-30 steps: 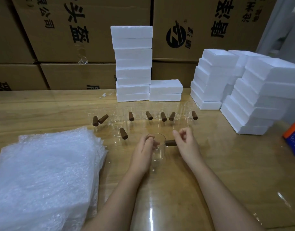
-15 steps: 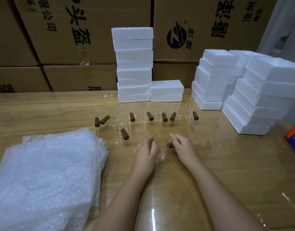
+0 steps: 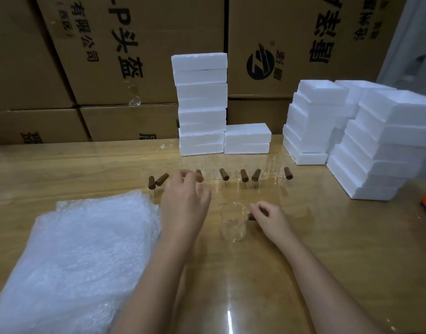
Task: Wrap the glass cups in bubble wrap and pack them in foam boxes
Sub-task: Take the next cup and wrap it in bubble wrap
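Near centre, glass cup [image 3: 232, 222]: light, rigid, slick, breakable; safest taken by wooden handle [image 3: 251, 216], pinched there by right hand [image 3: 270, 219]; left hand [image 3: 183, 203] loosely curled, hold unclear

Printed cardboard cartons [image 3: 144, 56] stacked behind a glossy wooden table [image 3: 327, 237]

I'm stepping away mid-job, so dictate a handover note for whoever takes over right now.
Right hand pinches the handle of one cup, upright on the table.
Left hand hovers by the cup row, fingers curled; unclear if it holds anything.
Bubble wrap stacked left, foam boxes at back and right.
Visible cups all unwrapped; wrap and box each.
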A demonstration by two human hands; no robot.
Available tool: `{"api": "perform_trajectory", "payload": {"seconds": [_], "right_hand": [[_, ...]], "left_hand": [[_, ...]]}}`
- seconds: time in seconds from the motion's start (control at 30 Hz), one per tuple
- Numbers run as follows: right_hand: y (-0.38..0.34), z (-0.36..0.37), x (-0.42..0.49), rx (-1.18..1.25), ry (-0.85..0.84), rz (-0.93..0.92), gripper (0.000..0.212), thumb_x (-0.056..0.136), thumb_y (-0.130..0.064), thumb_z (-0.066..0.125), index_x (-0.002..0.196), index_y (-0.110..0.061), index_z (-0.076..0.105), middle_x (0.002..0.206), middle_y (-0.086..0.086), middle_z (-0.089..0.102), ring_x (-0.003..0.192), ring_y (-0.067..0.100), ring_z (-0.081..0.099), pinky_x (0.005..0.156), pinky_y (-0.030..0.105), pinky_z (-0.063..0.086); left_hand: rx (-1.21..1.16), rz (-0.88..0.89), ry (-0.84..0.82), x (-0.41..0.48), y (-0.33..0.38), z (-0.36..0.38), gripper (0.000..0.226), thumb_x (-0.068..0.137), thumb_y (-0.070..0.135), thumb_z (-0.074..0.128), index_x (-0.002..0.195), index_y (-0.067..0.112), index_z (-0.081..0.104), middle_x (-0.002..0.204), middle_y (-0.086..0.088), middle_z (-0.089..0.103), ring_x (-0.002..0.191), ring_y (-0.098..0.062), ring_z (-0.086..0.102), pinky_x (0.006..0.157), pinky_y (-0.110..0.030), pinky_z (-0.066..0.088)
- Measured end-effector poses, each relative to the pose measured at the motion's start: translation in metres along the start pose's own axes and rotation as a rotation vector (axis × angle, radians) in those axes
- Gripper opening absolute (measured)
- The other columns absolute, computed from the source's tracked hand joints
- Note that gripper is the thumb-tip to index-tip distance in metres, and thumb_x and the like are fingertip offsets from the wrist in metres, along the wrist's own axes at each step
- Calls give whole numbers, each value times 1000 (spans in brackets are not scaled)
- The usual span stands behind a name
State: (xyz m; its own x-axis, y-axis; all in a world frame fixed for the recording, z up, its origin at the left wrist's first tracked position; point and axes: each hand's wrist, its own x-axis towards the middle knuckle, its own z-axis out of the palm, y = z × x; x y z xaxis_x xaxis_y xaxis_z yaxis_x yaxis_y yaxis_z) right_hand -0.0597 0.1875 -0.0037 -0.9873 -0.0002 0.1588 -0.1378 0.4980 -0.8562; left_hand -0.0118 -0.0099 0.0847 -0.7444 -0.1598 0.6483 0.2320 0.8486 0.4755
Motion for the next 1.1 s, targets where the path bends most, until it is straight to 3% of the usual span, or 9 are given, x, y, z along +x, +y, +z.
{"api": "perform_trajectory", "payload": {"seconds": [0.1, 0.2, 0.33, 0.47, 0.6, 0.7, 0.8, 0.93, 1.1], "right_hand": [[1, 1, 0, -24, 29, 11, 37, 94, -34, 53, 63, -14, 51, 55, -5, 44, 54, 10, 40, 55, 30, 30], [1, 1, 0, -22, 44, 25, 35, 94, -37, 53, 67, -15, 55, 59, -2, 51, 56, 10, 45, 55, 29, 32], [3, 1, 1, -3, 43, 61, 34, 94, -40, 51, 73, -15, 59, 72, 10, 64, 58, 13, 51, 56, 28, 37], [5, 1, 2, -15, 50, 79, 33, 93, -44, 49, 75, -19, 61, 79, 6, 68, 62, 15, 57, 58, 28, 42], [6, 2, 3, -28, 52, 72, 32, 94, -43, 48, 74, -21, 61, 81, 5, 69, 61, 15, 57, 58, 29, 43], [6, 2, 2, -38, 54, 65, 32, 94, -42, 48, 75, -21, 61, 81, 6, 69, 60, 14, 56, 58, 30, 43], [5, 2, 3, 2, 63, 73, 31, 95, -40, 48, 76, -19, 63, 80, 5, 69, 68, 20, 61, 64, 36, 49], [-1, 0, 1, 77, 160, 76, 25, 96, -34, 49, 78, -24, 62, 83, -7, 64, 77, 7, 57, 62, 21, 40], [-30, -10, -1, 113, 370, -57, 17, 95, -22, 53, 86, -12, 62, 97, 2, 56, 81, 11, 54, 70, 21, 43]], "left_hand": [[295, -89, -112, 35, -31, -49, 20, 90, 17, 56, 109, 19, 64, 109, -2, 61, 97, -26, 58, 67, -31, 44], [647, -252, -449, 61, -73, -85, 29, 91, 16, 57, 119, 23, 58, 121, -2, 61, 102, -23, 59, 78, -33, 49], [719, -274, -841, 74, -119, -104, 35, 87, 27, 66, 120, 19, 57, 121, -4, 60, 104, -21, 57, 89, -33, 47], [663, -203, -791, 79, -135, -106, 17, 84, 20, 69, 99, 23, 62, 102, 1, 63, 85, -16, 56, 72, -27, 47], [676, -129, -781, 82, -144, -105, 28, 84, 16, 68, 110, 21, 58, 102, 1, 59, 86, -16, 54, 73, -26, 47], [728, -116, -804, 83, -145, -109, 13, 85, 13, 64, 95, 22, 64, 96, 2, 63, 82, -15, 56, 67, -23, 47], [726, -89, -722, 87, -139, -117, 13, 87, 13, 60, 87, 25, 64, 93, 3, 64, 81, -14, 58, 75, -31, 53], [695, 12, -603, 98, -114, -129, 13, 88, 13, 59, 96, 19, 66, 93, 1, 62, 82, -16, 57, 72, -30, 50], [533, 275, -387, 107, -59, -150, 9, 85, 15, 64, 93, 16, 69, 89, -1, 53, 72, -15, 52, 64, -29, 42]]}}
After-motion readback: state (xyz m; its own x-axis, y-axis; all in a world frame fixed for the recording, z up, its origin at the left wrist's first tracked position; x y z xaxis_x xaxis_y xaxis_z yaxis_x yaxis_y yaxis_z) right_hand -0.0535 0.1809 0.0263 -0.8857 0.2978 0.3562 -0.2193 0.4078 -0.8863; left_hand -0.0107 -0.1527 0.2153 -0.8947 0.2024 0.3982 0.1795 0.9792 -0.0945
